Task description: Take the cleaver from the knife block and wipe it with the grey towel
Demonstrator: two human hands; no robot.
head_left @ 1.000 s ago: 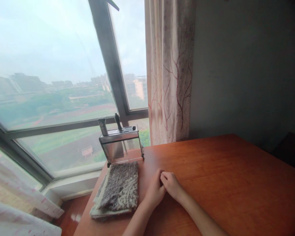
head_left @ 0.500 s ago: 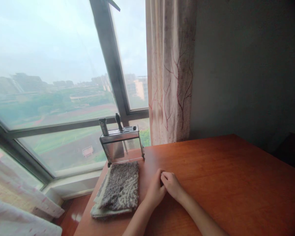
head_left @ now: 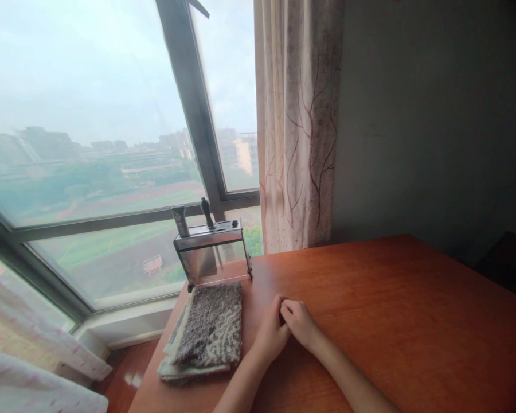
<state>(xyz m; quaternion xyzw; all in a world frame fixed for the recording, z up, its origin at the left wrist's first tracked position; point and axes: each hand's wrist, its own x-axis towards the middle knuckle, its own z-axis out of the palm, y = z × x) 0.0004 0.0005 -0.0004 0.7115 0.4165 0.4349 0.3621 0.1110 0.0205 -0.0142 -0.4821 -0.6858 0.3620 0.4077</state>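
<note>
My left hand [head_left: 273, 327] and my right hand [head_left: 301, 321] rest together on the wooden table [head_left: 370, 310], touching at the fingertips. Both have their fingers curled closed, and no object shows in either one. Left of my left hand, a grey-and-white patterned towel [head_left: 210, 327] lies folded near the table's left edge. Just behind the towel stands a knife holder [head_left: 210, 231] with a metal top and clear sides. Two dark handles stick up from it, and a wide blade shows through its side.
A large window [head_left: 90, 115] with a dark frame rises beyond the table's left side. One curtain [head_left: 301, 126] hangs behind the table's back edge, and another curtain [head_left: 30, 373] hangs at the lower left. The grey wall [head_left: 421, 126] stands behind on the right.
</note>
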